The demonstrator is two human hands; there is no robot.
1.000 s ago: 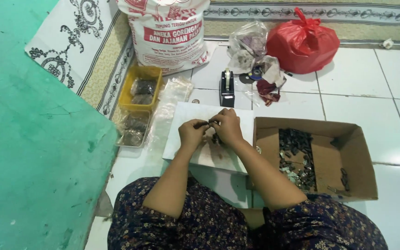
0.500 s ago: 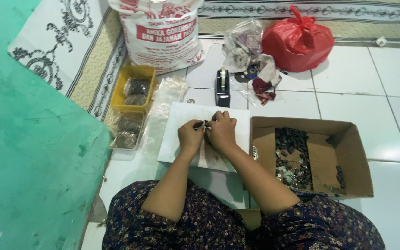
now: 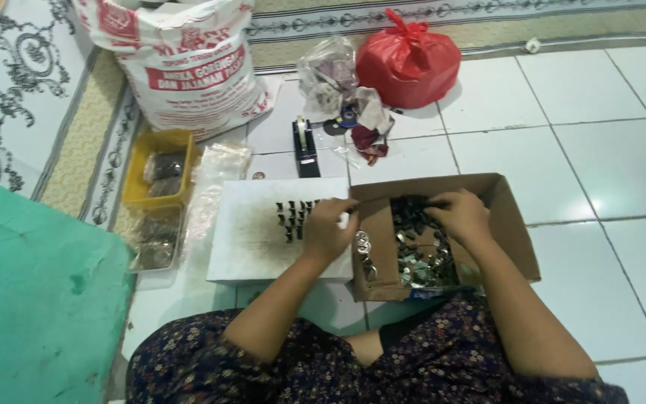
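Here the right hand (image 3: 459, 217) reaches into an open cardboard box (image 3: 514, 224) of small dark and silvery pieces (image 3: 416, 251), fingers curled down among them; whether it grips one cannot be told. The left hand (image 3: 328, 230) rests at the right edge of a white board (image 3: 252, 243), fingers bent beside short rows of small black parts (image 3: 295, 217), and any hold is hidden. At the top lies a large white sack with red print (image 3: 188, 67), with a knotted red plastic bag (image 3: 409, 63) and a clear crumpled bag (image 3: 327, 75) to its right. A black tape dispenser (image 3: 305, 142) stands above the board, a yellow tray (image 3: 160, 168) to its left. The floor is white tile, with a green mat (image 3: 31, 299) at left and a patterned rug (image 3: 9, 112) beyond.
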